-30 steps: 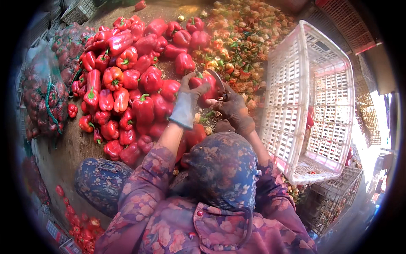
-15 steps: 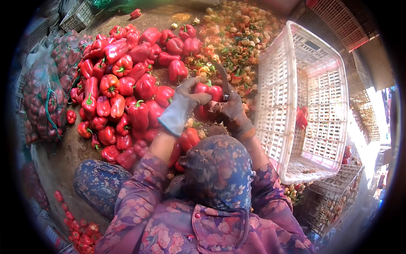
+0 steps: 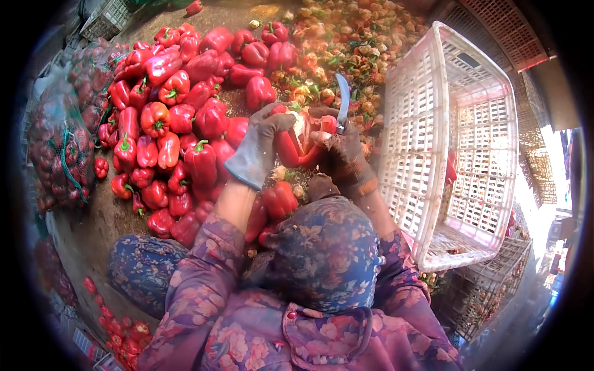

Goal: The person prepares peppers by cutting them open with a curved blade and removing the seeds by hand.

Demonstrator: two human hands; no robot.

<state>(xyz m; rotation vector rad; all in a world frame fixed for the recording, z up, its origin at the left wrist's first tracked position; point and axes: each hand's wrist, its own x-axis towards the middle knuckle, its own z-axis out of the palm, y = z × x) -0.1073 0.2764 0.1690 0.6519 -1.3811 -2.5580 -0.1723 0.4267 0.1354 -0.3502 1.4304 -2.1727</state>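
My left hand (image 3: 263, 139), in a pale glove with dark, dirty fingers, holds a red bell pepper (image 3: 288, 150) from its left side. The pepper is cut open, and its pale inside and core show at the top. On the other side, my right hand (image 3: 348, 159), in a dark worn glove, grips a small knife (image 3: 344, 102) with a curved blade pointing up, away from the pepper. The right fingers and thumb also touch the torn pepper's right part. The knife's handle is hidden in that hand.
A heap of whole red peppers (image 3: 179, 123) lies to the left, beside filled mesh bags (image 3: 55, 148). Cut pepper cores (image 3: 365, 43) spread over the floor at the far side. A large white plastic crate (image 3: 411, 167) tilts close at the right, with another crate (image 3: 489, 284) below it.
The pepper has been pulled open, showing its inside. The knife blade has swung from over the pepper to upright at its right. The crate appears slightly shifted right.
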